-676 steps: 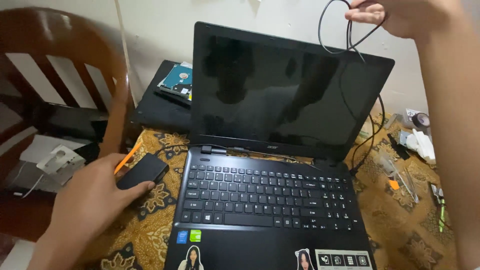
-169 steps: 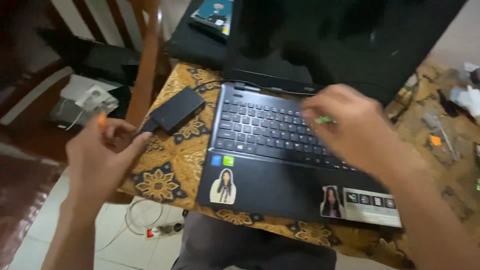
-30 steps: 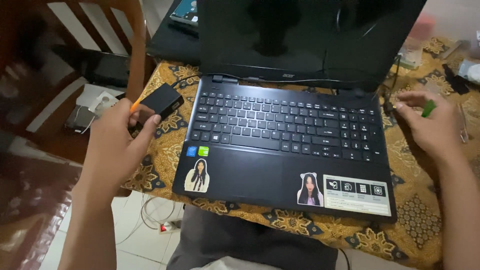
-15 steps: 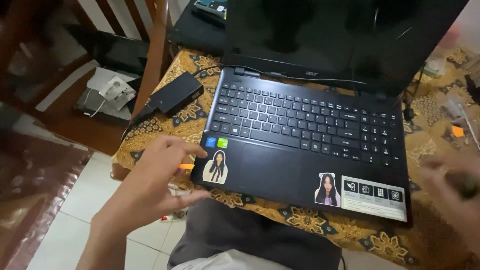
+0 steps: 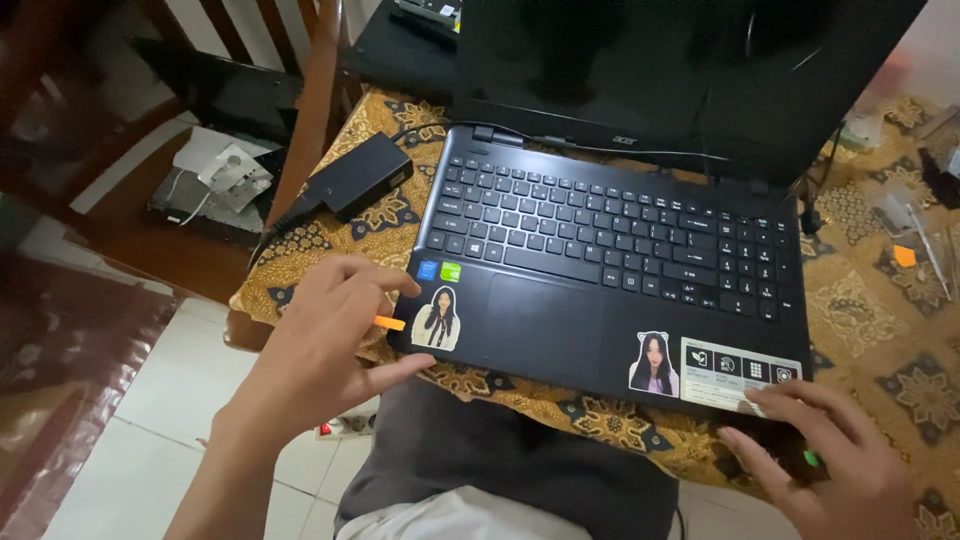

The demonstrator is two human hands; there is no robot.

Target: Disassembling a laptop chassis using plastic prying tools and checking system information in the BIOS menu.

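An open black laptop [image 5: 620,250] with a dark screen lies on a patterned brown cloth [image 5: 900,350]. My left hand [image 5: 320,350] is at the laptop's front left corner and pinches a small orange piece [image 5: 389,323] against the edge, beside a portrait sticker [image 5: 437,318]. At the front right corner my right hand [image 5: 830,465] rests with fingers spread over the laptop's edge, a small green piece [image 5: 810,458] tucked under them. Another portrait sticker [image 5: 653,363] and a label strip sit just above that hand.
A black power adapter [image 5: 360,175] lies on the cloth left of the keyboard, its cable running behind the laptop. A wooden chair [image 5: 300,120] stands to the left, with a white device [image 5: 225,170] on a low shelf. Small tools and an orange bit [image 5: 904,256] lie at right.
Both hands have come down to the laptop's front edge: the left from beside the adapter to the front left corner, the right from the right side to the front right corner.
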